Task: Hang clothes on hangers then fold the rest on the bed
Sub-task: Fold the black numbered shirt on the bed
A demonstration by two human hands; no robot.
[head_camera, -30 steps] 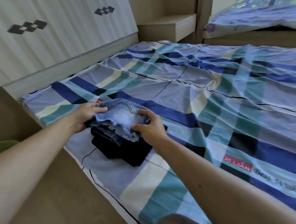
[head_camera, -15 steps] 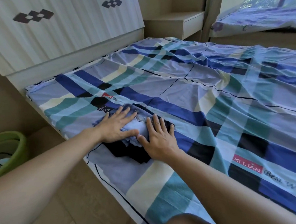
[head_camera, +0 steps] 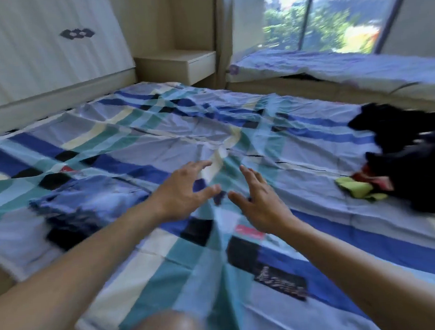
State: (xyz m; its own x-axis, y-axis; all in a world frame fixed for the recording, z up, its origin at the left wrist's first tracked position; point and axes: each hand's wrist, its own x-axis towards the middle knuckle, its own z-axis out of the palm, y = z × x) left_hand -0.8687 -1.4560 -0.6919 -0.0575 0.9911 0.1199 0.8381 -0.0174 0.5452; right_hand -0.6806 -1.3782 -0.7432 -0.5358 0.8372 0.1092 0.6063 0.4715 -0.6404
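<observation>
My hands leave folded denim (head_camera: 85,205), lower left; left hand (head_camera: 184,190), right hand (head_camera: 260,205) now open, empty; dark pile (head_camera: 414,161) at right edge next, I think.

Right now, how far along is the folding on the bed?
One folded stack looks done: the denim piece lies on a dark garment near the bed's edge. Nothing is in hand; the left hand and right hand hover open and empty above the checked sheet. A dark unfolded heap with something yellow-green remains.

Plaid-sheeted bed (head_camera: 157,133): folded denim stack (head_camera: 85,207) left, dark clothes heap (head_camera: 417,166) right.
</observation>
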